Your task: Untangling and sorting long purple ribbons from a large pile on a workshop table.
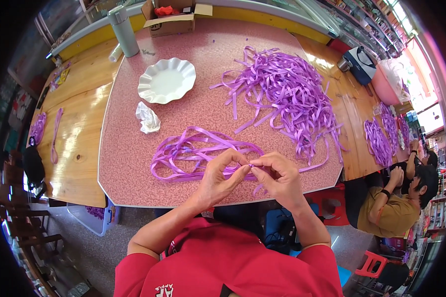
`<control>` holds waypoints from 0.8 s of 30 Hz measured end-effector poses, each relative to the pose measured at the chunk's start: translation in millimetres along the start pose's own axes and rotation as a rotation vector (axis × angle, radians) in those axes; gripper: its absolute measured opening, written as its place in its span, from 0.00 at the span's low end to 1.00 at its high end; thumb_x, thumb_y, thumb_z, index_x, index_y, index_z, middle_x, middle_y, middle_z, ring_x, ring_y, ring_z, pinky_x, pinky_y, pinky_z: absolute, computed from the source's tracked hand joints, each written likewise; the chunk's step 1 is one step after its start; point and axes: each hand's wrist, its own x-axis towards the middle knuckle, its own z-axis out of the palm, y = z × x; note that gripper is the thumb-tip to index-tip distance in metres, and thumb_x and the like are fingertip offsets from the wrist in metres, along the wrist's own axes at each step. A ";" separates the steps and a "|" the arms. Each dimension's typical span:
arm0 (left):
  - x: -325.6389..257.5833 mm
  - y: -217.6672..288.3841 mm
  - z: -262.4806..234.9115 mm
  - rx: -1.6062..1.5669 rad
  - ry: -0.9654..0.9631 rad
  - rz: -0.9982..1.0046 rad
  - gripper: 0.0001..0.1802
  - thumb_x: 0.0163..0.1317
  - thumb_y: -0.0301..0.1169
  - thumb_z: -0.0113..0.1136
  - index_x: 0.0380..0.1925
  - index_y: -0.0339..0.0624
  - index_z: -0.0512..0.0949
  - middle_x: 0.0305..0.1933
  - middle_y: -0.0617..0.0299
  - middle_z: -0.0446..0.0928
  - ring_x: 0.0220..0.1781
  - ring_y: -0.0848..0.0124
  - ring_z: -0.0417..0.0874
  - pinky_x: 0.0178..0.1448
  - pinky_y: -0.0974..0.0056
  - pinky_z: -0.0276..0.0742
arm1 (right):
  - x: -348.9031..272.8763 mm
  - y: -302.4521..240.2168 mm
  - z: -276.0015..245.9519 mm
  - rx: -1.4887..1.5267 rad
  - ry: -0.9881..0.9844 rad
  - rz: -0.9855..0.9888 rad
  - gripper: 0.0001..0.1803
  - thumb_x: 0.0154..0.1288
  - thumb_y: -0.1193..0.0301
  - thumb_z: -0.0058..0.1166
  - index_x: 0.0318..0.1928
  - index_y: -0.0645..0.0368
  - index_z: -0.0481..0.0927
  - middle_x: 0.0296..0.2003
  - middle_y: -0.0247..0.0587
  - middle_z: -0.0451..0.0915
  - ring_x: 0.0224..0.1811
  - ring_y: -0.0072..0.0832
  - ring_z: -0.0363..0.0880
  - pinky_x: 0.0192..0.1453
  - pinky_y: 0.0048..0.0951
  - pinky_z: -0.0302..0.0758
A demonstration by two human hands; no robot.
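Note:
My left hand and my right hand meet at the front of the pink speckled table. Thumb and forefinger of each are pinched together on a thin purple ribbon, whose loose end dangles below my fingers. The exact spot between the fingertips is mostly covered. Just beyond my left hand lies a loose coil of purple ribbons, with small darker violet bits along it. A large tangled heap of purple ribbons spreads over the table's right half, one strand trailing toward my right hand.
Farther back sit a white scalloped dish, crumpled white paper, a pale green flask and an open cardboard box. At the right, a co-worker sits by more purple ribbons. A plastic bin stands below left.

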 end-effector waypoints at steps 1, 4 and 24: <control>0.2 0.7 0.0 -0.001 -0.002 0.001 0.05 0.68 0.26 0.61 0.40 0.37 0.77 0.39 0.65 0.76 0.44 0.77 0.76 0.50 0.69 0.72 | -0.4 1.1 -0.2 -0.041 -0.003 -0.045 0.06 0.63 0.80 0.64 0.41 0.63 0.85 0.34 0.32 0.79 0.28 0.13 0.71 0.29 0.18 0.65; 0.3 2.2 -0.5 0.002 -0.014 -0.017 0.05 0.68 0.26 0.61 0.40 0.37 0.77 0.39 0.65 0.76 0.43 0.77 0.75 0.50 0.69 0.72 | -2.5 3.9 -1.5 -0.048 -0.007 -0.025 0.08 0.62 0.80 0.64 0.42 0.63 0.86 0.32 0.32 0.79 0.25 0.14 0.70 0.27 0.20 0.64; 19.4 16.4 -12.9 0.595 -0.225 0.435 0.09 0.64 0.31 0.63 0.39 0.38 0.76 0.36 0.55 0.75 0.41 0.56 0.77 0.51 0.55 0.70 | -5.6 -5.4 -4.3 -0.160 -0.004 -0.124 0.04 0.63 0.80 0.63 0.38 0.64 0.83 0.31 0.38 0.80 0.29 0.22 0.78 0.30 0.24 0.72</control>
